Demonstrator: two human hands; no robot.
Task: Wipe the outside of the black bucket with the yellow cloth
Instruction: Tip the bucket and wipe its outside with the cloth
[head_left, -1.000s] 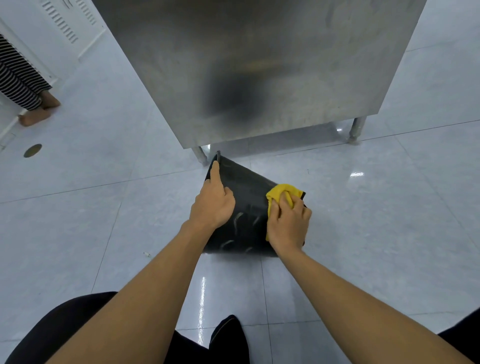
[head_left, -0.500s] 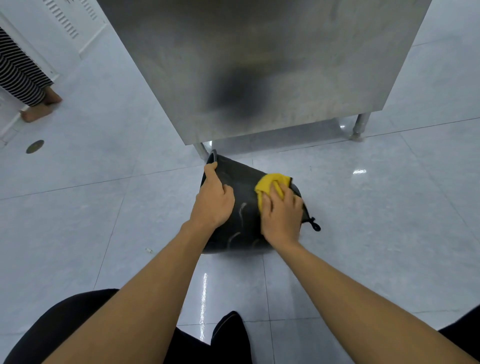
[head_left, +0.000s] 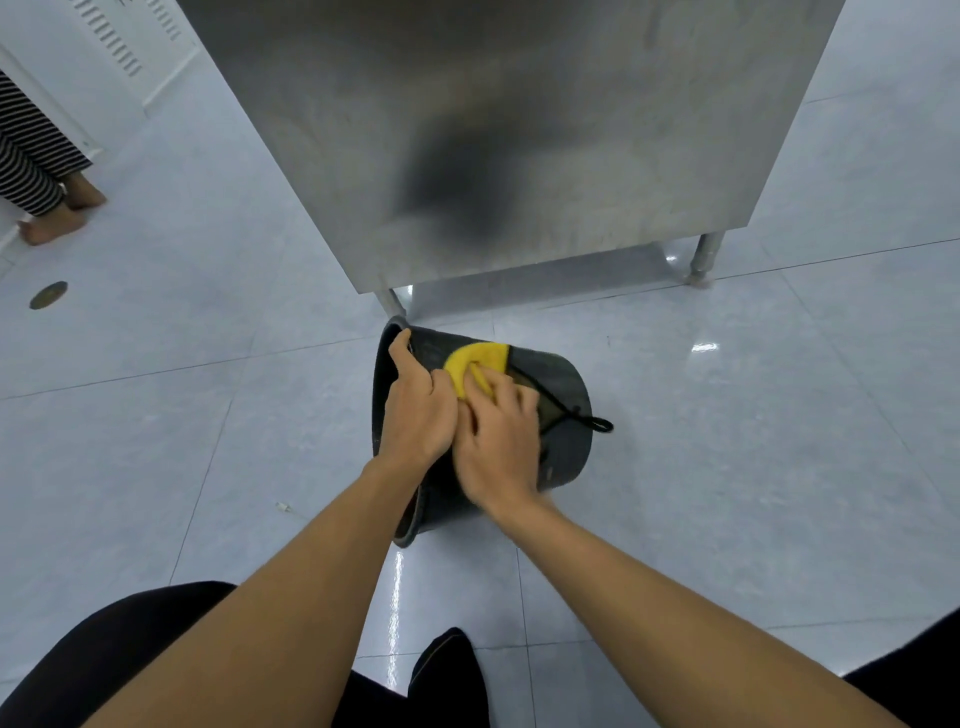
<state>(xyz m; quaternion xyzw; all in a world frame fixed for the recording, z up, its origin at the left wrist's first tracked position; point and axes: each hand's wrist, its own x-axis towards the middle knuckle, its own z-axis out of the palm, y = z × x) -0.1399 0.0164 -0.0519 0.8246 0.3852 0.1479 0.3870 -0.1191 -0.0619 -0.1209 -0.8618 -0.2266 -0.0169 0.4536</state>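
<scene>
The steel table (head_left: 519, 130) fills the space beyond my fingers, its top edge cut off by the frame and one leg half hidden behind the bucket rim. The pale tiled floor (head_left: 753, 441) spreads under everything. The black bucket (head_left: 563, 405) lies on its side on that floor just under my hands, its mouth toward my left; my wrists cover much of its near wall. My left hand (head_left: 415, 410) grips the rim, thumb up along the edge, fingers curled out of sight. My right hand (head_left: 498, 436), blurred, presses the yellow cloth (head_left: 475, 361) flat against the bucket's outer wall, fingers spread on it; only the cloth's far end shows. A black cord loop (head_left: 597, 423) sticks out right of my fingers.
</scene>
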